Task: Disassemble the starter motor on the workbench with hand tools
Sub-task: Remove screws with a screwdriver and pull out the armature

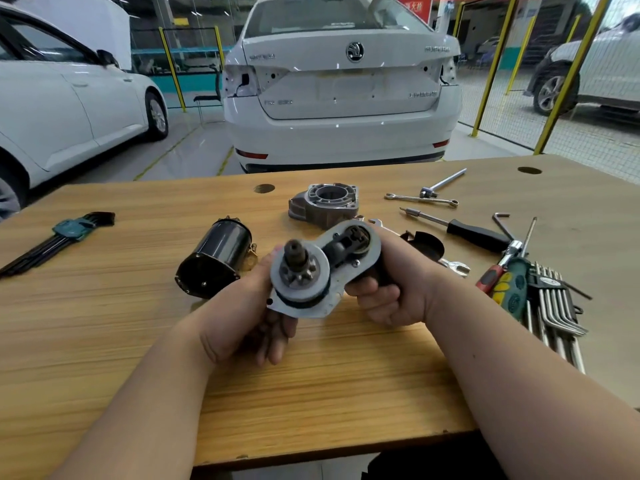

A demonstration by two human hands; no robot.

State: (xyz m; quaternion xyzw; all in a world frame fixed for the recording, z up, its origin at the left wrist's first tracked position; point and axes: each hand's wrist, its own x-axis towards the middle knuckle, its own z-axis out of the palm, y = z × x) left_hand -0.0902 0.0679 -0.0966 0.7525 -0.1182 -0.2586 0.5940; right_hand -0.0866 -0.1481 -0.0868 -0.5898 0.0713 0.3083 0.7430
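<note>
Clutching assembly [313, 271]: left hand [244, 308], right hand [398, 292]

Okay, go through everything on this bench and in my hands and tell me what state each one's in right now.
Drive assembly, lifted, held in both hands, pinion toward the camera.
Left hand, holds its pinion end from below.
Right hand, grips its other end.
Motor body, detached, lying on its side.
Nose housing, removed, open side up.
Left hex key set, clipped in its holder.
Black-handled screwdriver, lying unused.
</note>
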